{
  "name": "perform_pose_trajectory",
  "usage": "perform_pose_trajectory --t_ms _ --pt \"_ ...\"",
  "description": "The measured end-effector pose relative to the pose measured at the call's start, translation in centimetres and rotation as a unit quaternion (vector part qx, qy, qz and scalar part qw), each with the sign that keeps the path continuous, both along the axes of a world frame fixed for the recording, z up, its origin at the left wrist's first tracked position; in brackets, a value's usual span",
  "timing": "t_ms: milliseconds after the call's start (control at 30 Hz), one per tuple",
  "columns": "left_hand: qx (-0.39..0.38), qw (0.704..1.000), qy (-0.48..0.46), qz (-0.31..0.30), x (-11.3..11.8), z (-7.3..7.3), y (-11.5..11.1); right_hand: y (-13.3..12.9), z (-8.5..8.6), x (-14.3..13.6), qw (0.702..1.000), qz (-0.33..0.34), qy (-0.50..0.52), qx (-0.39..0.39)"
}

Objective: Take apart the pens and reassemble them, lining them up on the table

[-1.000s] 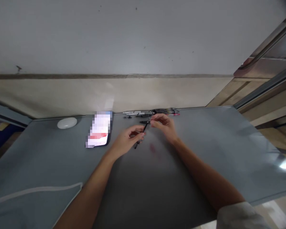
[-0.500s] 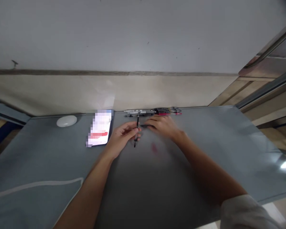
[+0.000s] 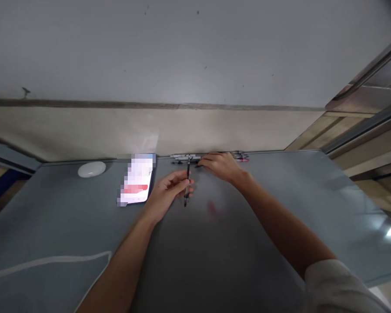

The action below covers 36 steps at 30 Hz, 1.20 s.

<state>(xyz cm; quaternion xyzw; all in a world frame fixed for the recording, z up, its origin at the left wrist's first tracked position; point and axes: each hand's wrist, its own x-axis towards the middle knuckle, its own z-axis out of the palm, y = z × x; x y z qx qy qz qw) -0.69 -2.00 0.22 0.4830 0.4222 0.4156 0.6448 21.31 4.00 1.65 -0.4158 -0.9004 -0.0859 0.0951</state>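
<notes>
In my left hand (image 3: 165, 191) is a slim black pen (image 3: 188, 174), pinched between thumb and fingers, its length pointing toward the wall. My right hand (image 3: 223, 166) is closed over another dark pen (image 3: 198, 165), whose end pokes out by the fingertips; the rest of it is hidden under the hand. Just beyond my hands, several pens (image 3: 182, 157) lie lengthwise along the foot of the wall. White ones show on the left, and dark ones (image 3: 241, 154) with a red one (image 3: 244, 160) show on the right. My right hand covers the middle of this row.
A lit phone (image 3: 138, 182) lies left of my left hand. Farther left sits a white rounded case (image 3: 91, 169). A pale strip (image 3: 51, 260) crosses the grey table (image 3: 263, 269) at the lower left. The wall (image 3: 195, 130) rises behind the pens.
My right hand has moved forward toward the row of pens with the dark pen, and now covers more of the row. My left hand keeps its pen in much the same place.
</notes>
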Motion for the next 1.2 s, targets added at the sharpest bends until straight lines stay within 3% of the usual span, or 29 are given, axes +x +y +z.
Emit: perform_pose_trajectory --t_ms 267,733,867,967,1067,1200 --pt "-0.008 1.0 0.012 -0.004 -0.1 0.0 0.2 0.3 -1.0 -0.2 1.0 0.007 0.007 -0.004" --pt "0.0 1.0 0.023 -0.004 0.1 -0.1 0.3 0.1 -0.7 0.1 0.999 -0.029 0.019 -0.01" --pt "0.005 1.0 0.024 -0.005 0.1 -0.2 0.2 -0.1 -0.3 0.3 0.997 -0.043 0.055 -0.025" --pt "0.01 0.999 0.039 -0.01 0.3 0.1 0.2 -0.4 -0.1 0.4 0.987 -0.056 0.139 -0.052" --pt "0.023 0.997 0.068 -0.018 0.4 0.6 0.2 -1.2 -0.2 0.5 0.941 -0.057 0.312 -0.117" --pt "0.05 0.99 0.128 -0.036 0.9 1.2 0.2 -3.0 -0.6 0.1 0.792 -0.053 0.559 -0.242"
